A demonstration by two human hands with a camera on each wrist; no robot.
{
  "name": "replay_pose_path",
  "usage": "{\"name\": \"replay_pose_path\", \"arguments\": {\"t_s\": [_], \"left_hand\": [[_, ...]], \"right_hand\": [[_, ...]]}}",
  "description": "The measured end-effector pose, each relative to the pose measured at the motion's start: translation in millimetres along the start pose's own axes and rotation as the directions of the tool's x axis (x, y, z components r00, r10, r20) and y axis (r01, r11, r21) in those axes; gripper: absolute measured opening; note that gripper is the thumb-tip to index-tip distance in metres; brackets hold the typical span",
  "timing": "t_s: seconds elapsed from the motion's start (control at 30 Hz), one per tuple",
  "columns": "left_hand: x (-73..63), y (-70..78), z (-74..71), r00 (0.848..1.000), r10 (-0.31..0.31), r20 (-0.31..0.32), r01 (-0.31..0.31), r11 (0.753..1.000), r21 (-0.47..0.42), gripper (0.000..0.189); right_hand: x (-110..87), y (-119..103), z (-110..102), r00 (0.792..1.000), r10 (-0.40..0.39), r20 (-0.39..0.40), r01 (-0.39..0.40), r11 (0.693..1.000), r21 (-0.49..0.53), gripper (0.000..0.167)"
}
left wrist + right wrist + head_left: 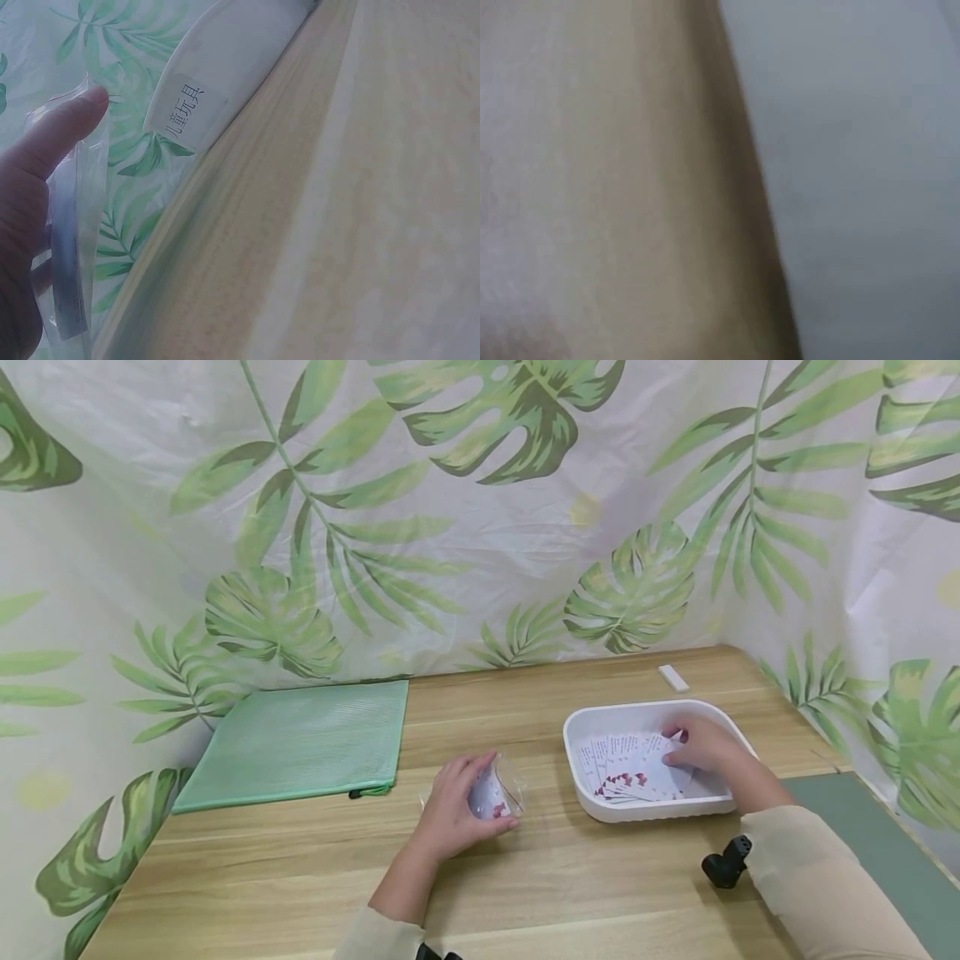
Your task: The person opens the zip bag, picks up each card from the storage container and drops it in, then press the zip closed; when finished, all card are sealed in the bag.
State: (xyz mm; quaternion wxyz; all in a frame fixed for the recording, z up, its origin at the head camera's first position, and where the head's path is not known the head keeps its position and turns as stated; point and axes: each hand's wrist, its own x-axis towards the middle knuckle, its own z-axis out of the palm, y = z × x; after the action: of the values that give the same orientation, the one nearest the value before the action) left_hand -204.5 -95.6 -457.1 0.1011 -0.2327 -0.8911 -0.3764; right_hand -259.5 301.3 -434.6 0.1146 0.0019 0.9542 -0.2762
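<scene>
My left hand [453,810] holds a clear plastic bag [512,785] above the table, thumb and fingers curled round its sides. Inside the bag is a stack of white cards [487,795] with red print; in the left wrist view the stack [67,255] shows edge-on behind the thumb. My right hand [701,747] reaches into a white plastic bin [652,810], its thumb and fingers bent around the edge of some cards. Fanned white cards [626,768] with red figures and small text lie in the bin. The right wrist view shows no hand.
A green mesh zip pouch [300,739] lies at the back left. Behind the bin is a small white block [672,678]. A grey-green mat [832,810] covers the table's right side. Leaf-printed sheeting [480,568] hangs along the back and sides.
</scene>
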Motion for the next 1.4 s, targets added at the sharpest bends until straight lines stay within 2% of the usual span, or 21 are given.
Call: {"name": "replay_pose_path", "arguments": {"t_s": [0.2, 0.43, 0.63, 0.77, 0.9, 1.07, 1.27, 1.33, 1.4], "left_hand": [[0.3, -1.0, 1.5, 1.000, 0.023, -0.011, -0.023, 1.000, 0.007, 0.090], [0.6, -0.7, 1.3, 1.000, 0.020, -0.012, -0.020, 1.000, 0.006, 0.089], [1.0, -0.7, 1.4, 1.000, 0.011, -0.009, -0.011, 1.000, 0.008, 0.090], [1.0, -0.3, 1.3, 1.000, 0.011, -0.010, -0.011, 1.000, 0.005, 0.090], [1.1, 0.4, 1.1, 1.000, 0.010, -0.008, -0.010, 1.000, 0.002, 0.090], [1.0, 0.2, 0.8, 1.000, 0.016, -0.006, -0.016, 1.000, 0.012, 0.090], [0.8, -0.8, 0.9, 1.000, 0.018, -0.005, -0.018, 0.999, 0.031, 0.090], [0.8, -1.6, 1.2, 1.000, 0.022, -0.007, -0.022, 0.999, 0.044, 0.091], [0.6, -2.1, 1.2, 1.000, 0.023, -0.009, -0.023, 0.999, 0.045, 0.092]], "right_hand": [[-7.1, -2.2, -16.5, 1.000, -0.019, 0.019, 0.018, 0.998, 0.054, 0.028], [-21.6, -14.0, -40.3, 0.996, -0.088, 0.034, 0.084, 0.990, 0.113, 0.033], [-31.1, -23.0, -48.8, 0.996, -0.081, -0.025, 0.084, 0.980, 0.182, 0.042], [-37.6, -30.6, -47.0, 0.994, -0.059, -0.096, 0.081, 0.965, 0.251, 0.046], [-45.6, -43.8, -37.5, 0.979, -0.064, -0.196, 0.135, 0.919, 0.371, 0.048], [-53.4, -67.1, -14.8, 0.953, -0.059, -0.296, 0.213, 0.827, 0.521, 0.047], [-60.3, -99.1, 16.4, 0.946, -0.024, -0.323, 0.242, 0.715, 0.656, 0.044], [-62.3, -108.6, 26.2, 0.948, -0.020, -0.318, 0.243, 0.689, 0.682, 0.043], [-63.9, -116.4, 34.8, 0.954, -0.015, -0.299, 0.229, 0.679, 0.697, 0.041]]}}
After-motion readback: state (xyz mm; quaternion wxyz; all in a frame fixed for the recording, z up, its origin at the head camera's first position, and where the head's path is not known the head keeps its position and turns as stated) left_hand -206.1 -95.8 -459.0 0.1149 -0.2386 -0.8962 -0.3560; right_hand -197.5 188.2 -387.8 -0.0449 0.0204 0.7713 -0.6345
